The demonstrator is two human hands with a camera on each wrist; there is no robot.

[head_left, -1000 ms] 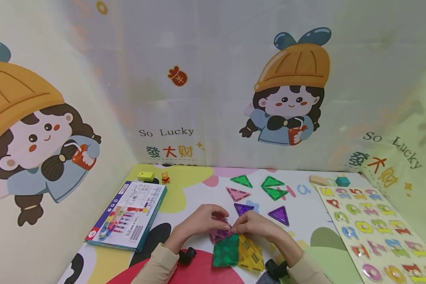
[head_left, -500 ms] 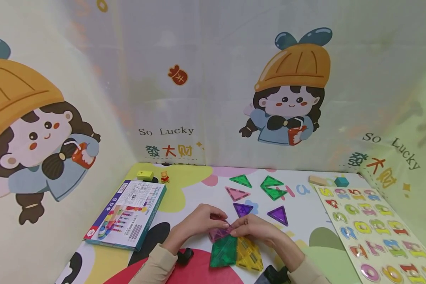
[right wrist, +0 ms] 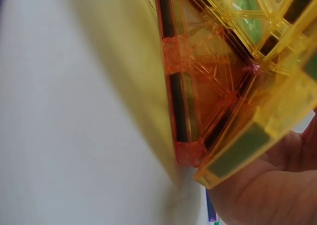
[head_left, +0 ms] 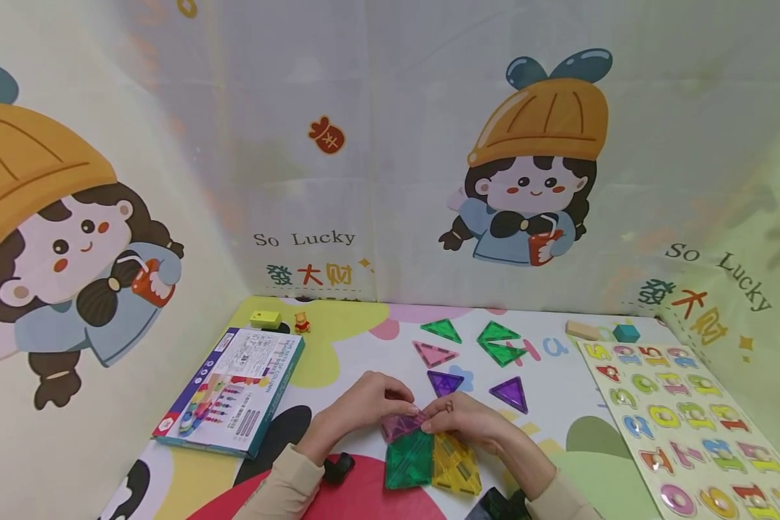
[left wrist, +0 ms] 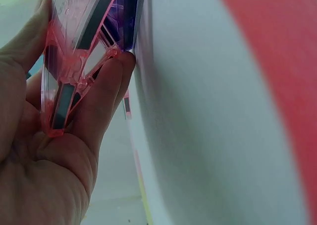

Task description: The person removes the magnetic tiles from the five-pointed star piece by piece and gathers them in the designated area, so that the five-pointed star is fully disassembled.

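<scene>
Midway, I judge — left hand point(head_left: 357, 404) and right hand point(head_left: 468, 419) both pinch the pink tile point(head_left: 399, 426), near centre, against the joined green tile point(head_left: 408, 460) and yellow tile point(head_left: 456, 466). Six loose triangles point(head_left: 510, 394) lie farther back — unused.

Both forearms converge at centre; left hand point(head_left: 364, 404) and right hand point(head_left: 466, 417) meet fingertip to fingertip, fingers curled in a pinching grip.

Pink tile point(left wrist: 74, 61) — glossy, see-through plastic
</scene>
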